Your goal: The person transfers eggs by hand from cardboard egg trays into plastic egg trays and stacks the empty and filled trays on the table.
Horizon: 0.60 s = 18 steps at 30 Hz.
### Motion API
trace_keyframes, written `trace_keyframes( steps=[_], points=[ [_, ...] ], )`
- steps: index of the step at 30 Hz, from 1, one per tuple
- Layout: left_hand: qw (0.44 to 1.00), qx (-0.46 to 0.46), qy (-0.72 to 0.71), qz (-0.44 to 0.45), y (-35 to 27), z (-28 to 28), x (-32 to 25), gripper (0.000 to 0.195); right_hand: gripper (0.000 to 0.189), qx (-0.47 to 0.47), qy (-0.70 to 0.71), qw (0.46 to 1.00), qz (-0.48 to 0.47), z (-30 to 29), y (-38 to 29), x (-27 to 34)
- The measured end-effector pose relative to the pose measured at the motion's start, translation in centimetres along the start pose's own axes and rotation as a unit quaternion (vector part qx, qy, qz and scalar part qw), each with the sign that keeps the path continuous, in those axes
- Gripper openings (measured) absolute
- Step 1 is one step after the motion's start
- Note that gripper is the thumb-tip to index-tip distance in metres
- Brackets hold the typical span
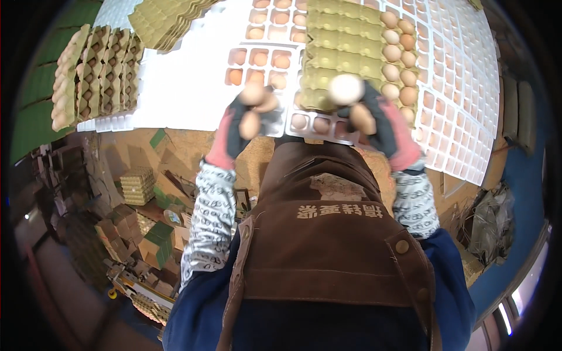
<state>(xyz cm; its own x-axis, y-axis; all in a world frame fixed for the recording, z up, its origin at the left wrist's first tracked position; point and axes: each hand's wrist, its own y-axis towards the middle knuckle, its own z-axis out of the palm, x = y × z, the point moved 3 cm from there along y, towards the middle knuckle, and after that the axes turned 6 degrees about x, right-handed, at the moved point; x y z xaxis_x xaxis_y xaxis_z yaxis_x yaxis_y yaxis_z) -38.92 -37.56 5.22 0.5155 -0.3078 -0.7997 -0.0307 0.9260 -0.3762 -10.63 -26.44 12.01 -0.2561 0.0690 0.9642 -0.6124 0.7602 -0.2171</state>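
Several brown eggs (250,125) are gripped in my left hand (241,127), which wears a black and pink glove, over the near end of a clear plastic egg tray (259,47) with eggs in its cells. My right hand (384,123), gloved alike, holds a pale egg (346,89) and a brown egg (362,118). It is at the near end of a yellowish pulp egg tray (342,52), whose right columns hold eggs (391,53) while its left part shows bare cups. Below that tray, more eggs (299,121) sit in a clear plastic tray. The hands are slightly blurred.
Stacked pulp trays full of eggs (94,74) stand at the left, near a pile of nested pulp trays (169,22). Clear plastic trays (456,127) spread across the right. Cardboard boxes (156,243) and a stack of pulp trays (137,185) are lower left.
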Motion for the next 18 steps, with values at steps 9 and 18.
trace_keyframes(
  steps=[9, 18],
  points=[
    [0.992, -0.014, 0.123, -0.031, 1.1, -10.9, -1.3, 0.045, 0.045, 0.002, -0.490, 0.870, 0.045, 18.4, 10.0, -4.5],
    [0.795, -0.006, 0.570, 0.205, -0.4, -7.3, 0.5, 0.048, 0.039, -0.059, 0.228, 0.953, 0.193, 15.2, 7.1, -5.9]
  ],
)
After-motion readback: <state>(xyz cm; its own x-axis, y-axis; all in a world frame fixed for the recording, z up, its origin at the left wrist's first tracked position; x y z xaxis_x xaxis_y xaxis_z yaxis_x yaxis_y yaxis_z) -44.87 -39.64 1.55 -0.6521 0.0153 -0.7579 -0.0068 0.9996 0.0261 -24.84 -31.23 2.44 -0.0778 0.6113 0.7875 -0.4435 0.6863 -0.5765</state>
